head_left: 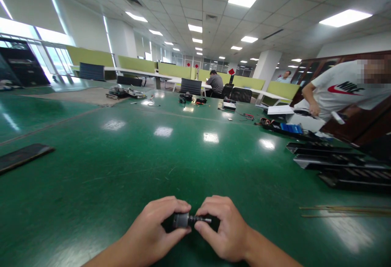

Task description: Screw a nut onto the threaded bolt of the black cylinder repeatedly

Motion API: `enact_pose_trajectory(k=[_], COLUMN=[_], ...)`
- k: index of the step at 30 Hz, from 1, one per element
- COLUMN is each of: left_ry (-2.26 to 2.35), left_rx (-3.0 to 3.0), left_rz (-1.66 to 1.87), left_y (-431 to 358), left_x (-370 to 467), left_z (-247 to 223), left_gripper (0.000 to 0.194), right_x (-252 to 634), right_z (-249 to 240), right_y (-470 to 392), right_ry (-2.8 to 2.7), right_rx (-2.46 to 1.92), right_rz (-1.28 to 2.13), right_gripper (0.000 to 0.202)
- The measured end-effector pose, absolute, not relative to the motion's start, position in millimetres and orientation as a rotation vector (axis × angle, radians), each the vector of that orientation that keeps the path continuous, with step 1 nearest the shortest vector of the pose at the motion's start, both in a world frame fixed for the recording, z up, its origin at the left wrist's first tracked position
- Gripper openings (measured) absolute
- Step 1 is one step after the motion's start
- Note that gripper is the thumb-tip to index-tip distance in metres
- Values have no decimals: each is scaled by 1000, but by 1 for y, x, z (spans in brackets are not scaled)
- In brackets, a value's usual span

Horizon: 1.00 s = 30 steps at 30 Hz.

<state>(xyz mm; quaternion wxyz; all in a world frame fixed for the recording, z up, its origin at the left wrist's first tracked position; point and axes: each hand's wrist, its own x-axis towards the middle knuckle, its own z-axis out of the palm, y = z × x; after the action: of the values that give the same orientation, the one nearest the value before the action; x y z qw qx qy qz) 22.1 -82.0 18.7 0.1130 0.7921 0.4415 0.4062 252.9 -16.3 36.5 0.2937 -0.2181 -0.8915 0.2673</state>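
A small dark block with a ringed metal shaft [182,220] lies level between my two hands, above the green tabletop near its front edge. My left hand [155,226] grips the block end between thumb and fingers. From the other side, the thumb and forefinger of my right hand [226,228] close about the ringed shaft, whose thin tip points right into the hollow of that hand. The exact kind of this part is too small to tell.
Thin brass-coloured rods [345,210] and several black metal channels [342,163] lie at right. A dark flat slab [23,155] rests at left. Beyond are a black tray with blue items [290,128] and a person in a white shirt [345,83] leaning over a white box.
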Motion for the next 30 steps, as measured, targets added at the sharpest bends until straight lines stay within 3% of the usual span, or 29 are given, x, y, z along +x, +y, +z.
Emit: enact_pose_trajectory(k=[30], left_ry=[1301], left_rx=[2354], left_rz=[1224], left_y=[-81], left_x=[19], left_z=[23], left_gripper=[41], right_x=[255], right_z=[40], right_y=[-15], right_ry=[-2360], right_rx=[-580], right_rz=[706], right_gripper=[7])
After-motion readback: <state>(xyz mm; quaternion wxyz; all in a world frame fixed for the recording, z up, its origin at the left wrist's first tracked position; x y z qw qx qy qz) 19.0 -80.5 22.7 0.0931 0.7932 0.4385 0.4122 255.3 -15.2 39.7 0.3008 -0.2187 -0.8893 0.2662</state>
